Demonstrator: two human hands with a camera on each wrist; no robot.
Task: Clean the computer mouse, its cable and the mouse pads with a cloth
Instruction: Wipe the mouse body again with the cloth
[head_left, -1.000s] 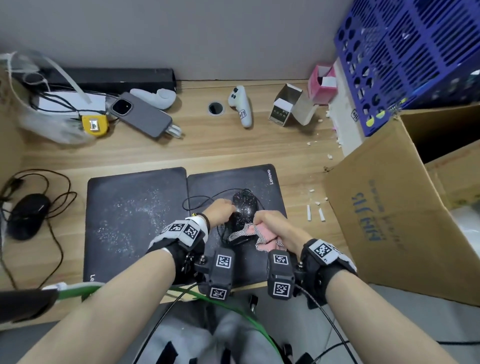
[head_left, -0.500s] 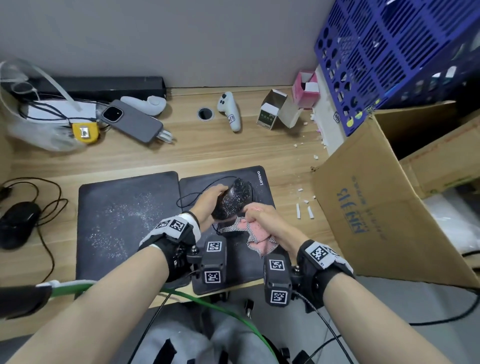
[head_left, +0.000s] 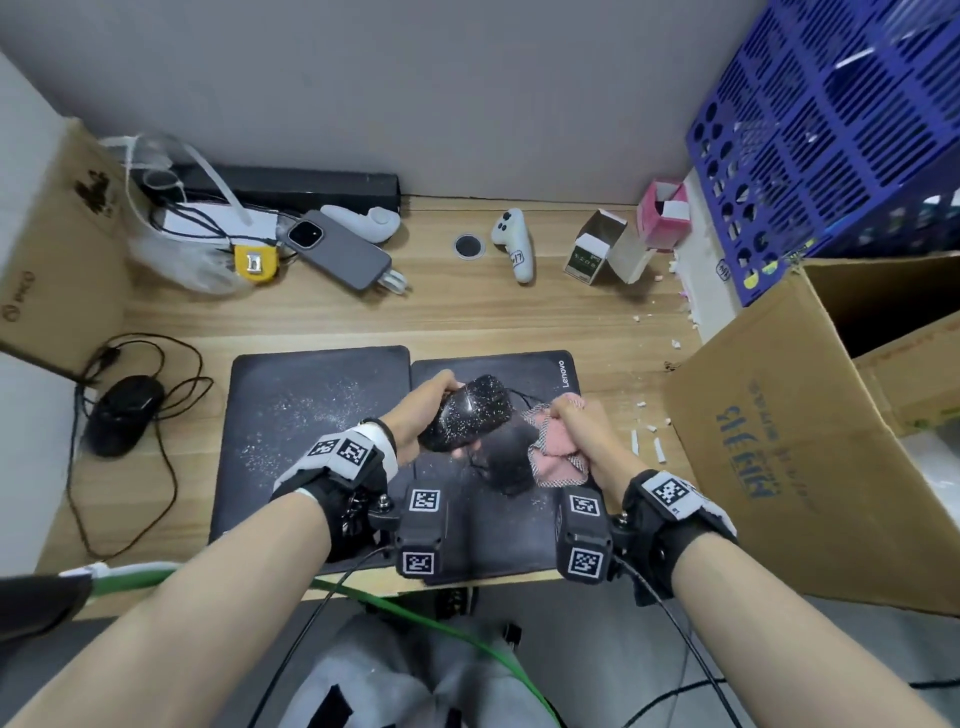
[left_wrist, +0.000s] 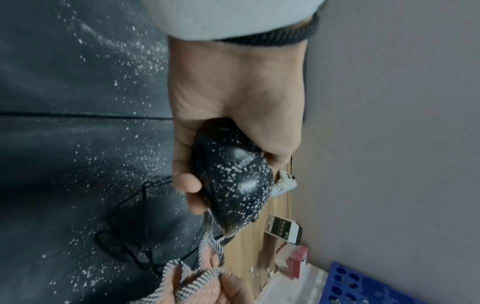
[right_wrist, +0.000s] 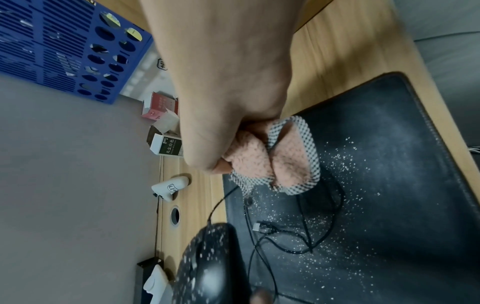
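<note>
Desk (head_left: 467, 317) beside cardboard box (head_left: 810, 447); hands grip mouse (head_left: 470, 413), cloth (head_left: 556, 454).

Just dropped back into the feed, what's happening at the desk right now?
A person is cleaning a dusty black mouse. The left hand grips it, lifted off the right mouse pad, white specks all over its shell. The right hand holds a bunched pink cloth beside it, not touching it. The cable lies looped on the pad, and the left mouse pad is also speckled.

The left hand (head_left: 423, 410) has lifted the mouse (head_left: 467, 413) off the pad (head_left: 545, 519).
</note>
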